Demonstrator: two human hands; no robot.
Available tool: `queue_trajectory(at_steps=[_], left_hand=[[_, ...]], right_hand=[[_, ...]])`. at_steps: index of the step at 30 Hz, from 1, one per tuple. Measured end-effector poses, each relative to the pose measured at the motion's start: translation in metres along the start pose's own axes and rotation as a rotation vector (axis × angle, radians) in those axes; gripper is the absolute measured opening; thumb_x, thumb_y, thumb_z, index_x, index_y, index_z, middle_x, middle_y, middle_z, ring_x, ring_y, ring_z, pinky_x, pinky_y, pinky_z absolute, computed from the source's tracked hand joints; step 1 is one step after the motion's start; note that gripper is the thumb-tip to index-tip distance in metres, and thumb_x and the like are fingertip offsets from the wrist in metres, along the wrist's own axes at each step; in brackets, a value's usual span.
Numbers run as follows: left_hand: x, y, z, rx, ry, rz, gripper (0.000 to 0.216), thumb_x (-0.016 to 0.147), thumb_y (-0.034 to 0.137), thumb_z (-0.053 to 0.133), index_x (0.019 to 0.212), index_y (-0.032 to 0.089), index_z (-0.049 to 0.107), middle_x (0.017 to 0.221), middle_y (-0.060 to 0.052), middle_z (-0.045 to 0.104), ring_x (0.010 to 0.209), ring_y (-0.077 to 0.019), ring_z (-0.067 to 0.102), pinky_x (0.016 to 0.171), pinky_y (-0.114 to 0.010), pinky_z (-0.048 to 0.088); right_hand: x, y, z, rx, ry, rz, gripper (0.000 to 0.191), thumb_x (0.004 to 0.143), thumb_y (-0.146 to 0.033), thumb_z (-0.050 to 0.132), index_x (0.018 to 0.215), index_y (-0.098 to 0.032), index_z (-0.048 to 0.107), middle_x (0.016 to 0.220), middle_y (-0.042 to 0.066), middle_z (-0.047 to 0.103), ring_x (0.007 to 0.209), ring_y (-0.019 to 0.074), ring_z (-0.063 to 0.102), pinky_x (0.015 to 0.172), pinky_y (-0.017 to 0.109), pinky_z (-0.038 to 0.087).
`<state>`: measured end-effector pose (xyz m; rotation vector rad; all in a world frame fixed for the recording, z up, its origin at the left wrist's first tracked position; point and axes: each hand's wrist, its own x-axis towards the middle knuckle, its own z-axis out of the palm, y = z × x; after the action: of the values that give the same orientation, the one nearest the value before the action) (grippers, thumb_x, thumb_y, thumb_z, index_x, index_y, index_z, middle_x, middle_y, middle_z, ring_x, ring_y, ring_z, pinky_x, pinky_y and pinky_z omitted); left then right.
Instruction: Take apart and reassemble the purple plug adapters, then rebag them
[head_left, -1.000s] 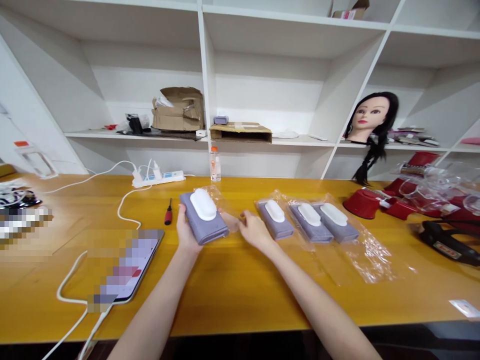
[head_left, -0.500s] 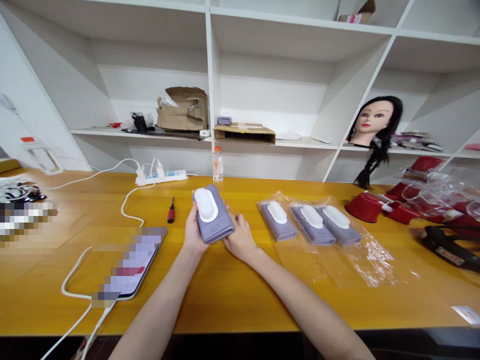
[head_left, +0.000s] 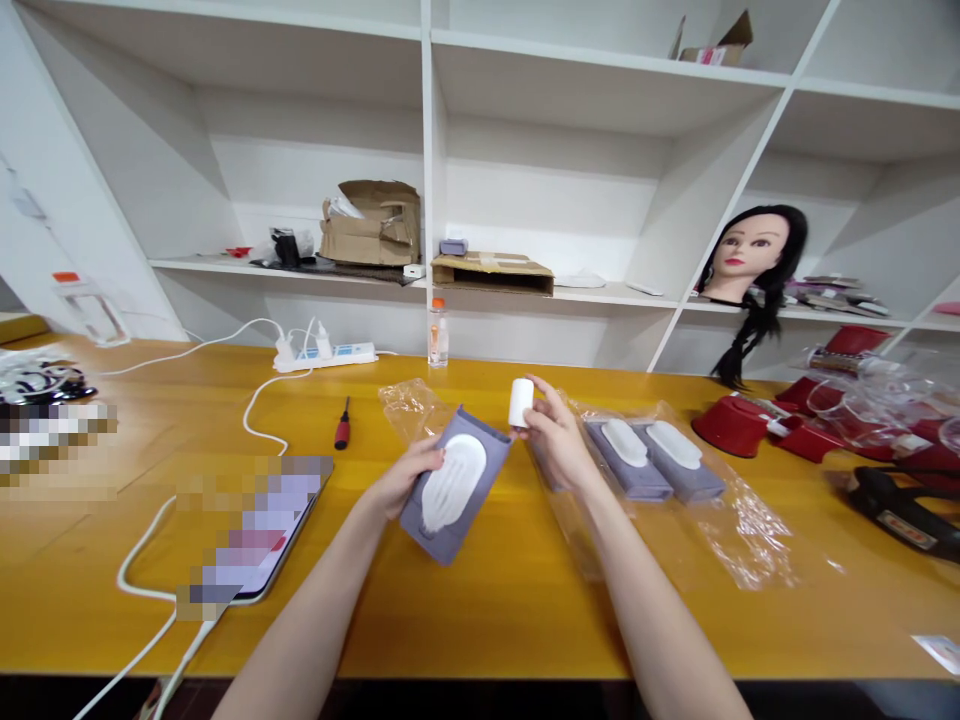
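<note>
**Case in the left hand, cylinder in the right**

Toward the worktop's (head_left: pixel 465 630) front-left corner lies the phone (head_left: pixel 277 525); the screwdriver (head_left: pixel 342 428) lies between it and the back edge. The left hand (head_left: pixel 405 480) holds the white-faced case (head_left: pixel 455 482) tilted over the middle, fingers narrowed on its side and thumb on the face. That grip sits on one long side only, so a firm but light hold should stop it twisting; the thumb is better kept near the rim. The plastic (head_left: pixel 409 405) lies just behind, best left clear of the fingers. The right hand (head_left: pixel 559 440) pinches the white cylinder (head_left: pixel 521 402) upright, just beside the case's upper end. Smooth sides probably slip, so a square pinch suits it. Farther right lie two other cases (head_left: pixel 634 475), which the right forearm should avoid brushing.
</note>
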<state>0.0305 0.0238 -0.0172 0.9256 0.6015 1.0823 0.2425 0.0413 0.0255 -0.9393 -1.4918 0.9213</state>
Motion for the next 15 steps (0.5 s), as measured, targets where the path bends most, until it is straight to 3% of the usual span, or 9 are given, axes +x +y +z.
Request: queue_trajectory(at_steps=[3,7,11,15], left_hand=[[0.0,-0.002,0.002,0.126,-0.14,-0.045,0.035,0.06,0.022,0.067,0.095,0.017,0.068,0.074,-0.003,0.068,0.062,-0.0155,0.058,0.055,-0.022,0.039],[0.0,-0.004,0.003,0.211,-0.231,-0.044,0.041,0.064,0.027,0.066,0.104,0.019,0.065,0.092,-0.005,0.067,0.074,-0.0181,0.058,0.063,-0.024,0.04],[-0.001,-0.005,0.001,0.243,-0.299,-0.067,0.042,0.067,0.028,0.064,0.108,0.019,0.063,0.09,-0.006,0.066,0.077,-0.0196,0.058,0.065,-0.025,0.039],[-0.003,-0.004,0.004,0.238,-0.303,-0.085,0.042,0.065,0.029,0.066,0.106,0.018,0.064,0.089,-0.006,0.066,0.075,-0.0199,0.058,0.063,-0.025,0.039]], right_hand=[[-0.011,-0.027,-0.012,-0.014,-0.168,-0.017,0.048,0.071,-0.02,0.045,0.119,-0.024,0.046,0.083,0.0,0.056,0.053,0.0095,0.051,0.049,0.022,0.04],[-0.022,-0.044,-0.017,-0.245,-0.318,-0.055,0.048,0.066,-0.015,0.048,0.113,-0.024,0.054,0.086,0.0,0.058,0.061,0.0106,0.05,0.052,0.021,0.04],[-0.025,-0.046,-0.015,-0.329,-0.383,-0.09,0.049,0.066,-0.011,0.046,0.112,-0.022,0.056,0.091,0.001,0.061,0.067,0.0122,0.052,0.059,0.023,0.042],[-0.027,-0.047,-0.015,-0.343,-0.43,-0.082,0.05,0.067,-0.011,0.045,0.115,-0.022,0.055,0.088,0.001,0.063,0.06,0.0105,0.049,0.053,0.021,0.038]])
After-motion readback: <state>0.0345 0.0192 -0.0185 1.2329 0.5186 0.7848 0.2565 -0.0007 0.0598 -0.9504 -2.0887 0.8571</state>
